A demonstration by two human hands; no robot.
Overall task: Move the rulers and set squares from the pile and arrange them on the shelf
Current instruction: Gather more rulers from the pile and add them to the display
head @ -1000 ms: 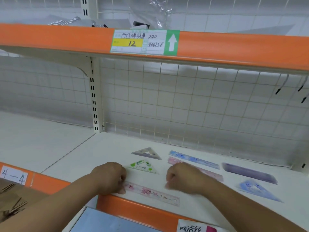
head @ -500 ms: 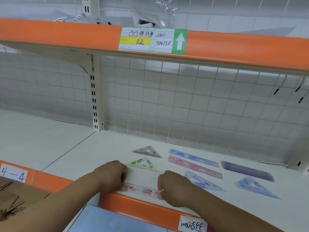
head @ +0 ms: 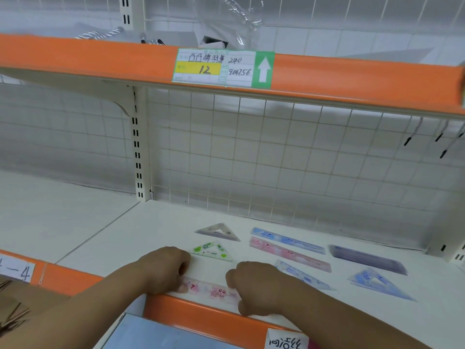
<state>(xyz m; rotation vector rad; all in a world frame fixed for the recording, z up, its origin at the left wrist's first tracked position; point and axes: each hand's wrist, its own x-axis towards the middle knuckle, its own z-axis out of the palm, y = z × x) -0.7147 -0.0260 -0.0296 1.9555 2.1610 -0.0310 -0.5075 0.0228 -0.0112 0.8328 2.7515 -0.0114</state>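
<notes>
A clear pink ruler (head: 210, 290) lies flat along the front edge of the white shelf (head: 156, 227). My left hand (head: 163, 269) pinches its left end and my right hand (head: 254, 285) covers its right end. Behind it lie a green set square (head: 214, 251) and a grey set square (head: 217, 231). To the right are a blue ruler (head: 286, 240), a pink ruler (head: 289, 256), a blue set square (head: 302, 275) partly behind my right hand, a purple ruler (head: 367, 259) and another blue set square (head: 377, 284).
An orange upper shelf (head: 100, 59) with a price label (head: 222, 68) overhangs. A wire grid back panel (head: 276, 159) closes the rear. The orange front lip (head: 201, 316) carries paper labels. Cardboard (head: 15, 311) sits at lower left. Black hooks (head: 440, 139) hang at right.
Both hands drew the clear pink ruler back to the shelf's front edge. My right hand slid left along it, uncovering a blue set square.
</notes>
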